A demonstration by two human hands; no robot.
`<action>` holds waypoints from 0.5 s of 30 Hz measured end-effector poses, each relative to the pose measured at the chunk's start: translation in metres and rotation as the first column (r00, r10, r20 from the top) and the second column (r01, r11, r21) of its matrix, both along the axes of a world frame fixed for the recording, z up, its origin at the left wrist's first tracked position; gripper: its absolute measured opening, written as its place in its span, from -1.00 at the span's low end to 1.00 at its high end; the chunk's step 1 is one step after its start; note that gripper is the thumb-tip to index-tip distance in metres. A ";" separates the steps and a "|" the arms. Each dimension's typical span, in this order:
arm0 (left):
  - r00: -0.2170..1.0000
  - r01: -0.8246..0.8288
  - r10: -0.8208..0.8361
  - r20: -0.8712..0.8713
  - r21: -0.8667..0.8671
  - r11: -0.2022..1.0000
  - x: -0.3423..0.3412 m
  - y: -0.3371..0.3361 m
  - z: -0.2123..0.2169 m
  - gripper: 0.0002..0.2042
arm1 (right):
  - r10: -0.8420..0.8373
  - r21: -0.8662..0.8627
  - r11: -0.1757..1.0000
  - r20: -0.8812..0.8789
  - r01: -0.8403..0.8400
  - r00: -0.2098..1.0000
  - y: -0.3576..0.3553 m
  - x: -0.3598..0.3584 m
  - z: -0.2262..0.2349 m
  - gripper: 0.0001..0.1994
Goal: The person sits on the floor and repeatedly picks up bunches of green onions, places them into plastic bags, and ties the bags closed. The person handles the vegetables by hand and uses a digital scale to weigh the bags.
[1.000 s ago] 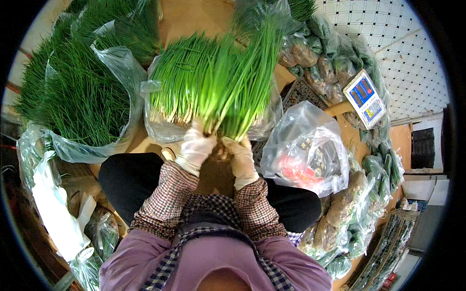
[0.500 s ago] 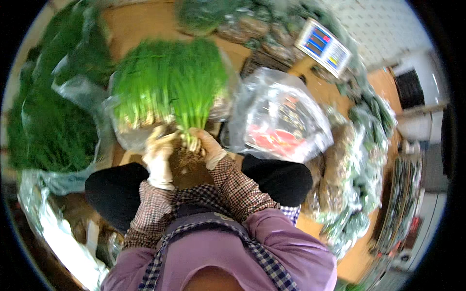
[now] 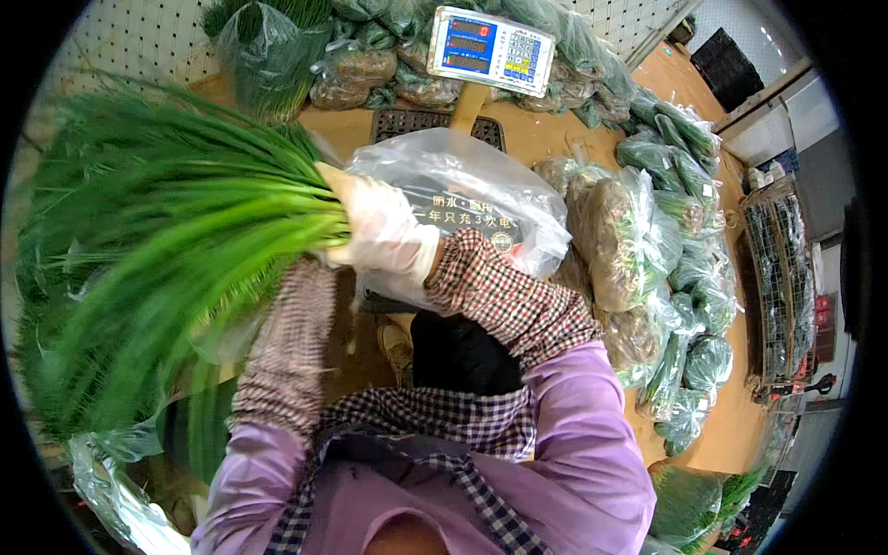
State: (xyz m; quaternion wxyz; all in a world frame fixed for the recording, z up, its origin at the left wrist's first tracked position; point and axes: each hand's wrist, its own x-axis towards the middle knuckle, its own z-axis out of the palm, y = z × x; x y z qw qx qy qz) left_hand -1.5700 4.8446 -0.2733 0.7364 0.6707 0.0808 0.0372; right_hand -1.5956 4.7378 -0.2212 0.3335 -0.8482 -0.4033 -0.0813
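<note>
A large bunch of thin spring onions (image 3: pixel 213 213) is held up in front of me, its long green leaves fanned out toward the left. My right hand (image 3: pixel 384 222), in a pale glove, is closed round the stem end of the bunch. My left forearm rises to the underside of the bunch; my left hand is hidden behind the stems and leaves, so its fingers do not show. Just beyond and beside my right hand lies a clear plastic bag (image 3: pixel 518 208), spread over the scale's dark platform (image 3: pixel 490 134).
The scale's display (image 3: pixel 490 51) stands on a post at the back. Bags of greens with muddy roots (image 3: pixel 615 250) are piled along the right and back. A tall bagged bundle of greens (image 3: pixel 268 69) stands back left. A wire rack (image 3: pixel 777 287) is far right.
The bunch, low between my knees before with its roots toward me, is now lifted, its leaves swung left. My view has shifted right, and my right hand has moved up to the bag.
</note>
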 end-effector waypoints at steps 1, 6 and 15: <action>1.000 -0.010 0.010 -0.024 -0.015 1.000 -0.002 0.027 0.010 -0.70 | 0.053 -0.086 0.995 -0.026 -0.055 0.998 -0.010 0.008 -0.005 -0.13; 0.987 0.050 -0.061 -0.151 -0.074 0.996 -0.016 0.123 0.048 -0.69 | -0.359 -0.596 0.788 -0.245 0.153 0.901 -0.123 0.063 -0.092 -0.22; 0.952 -0.288 0.212 0.221 0.414 0.864 0.024 0.092 0.100 -0.79 | -0.740 -0.704 0.639 -0.453 0.309 0.497 -0.228 0.064 -0.064 -0.44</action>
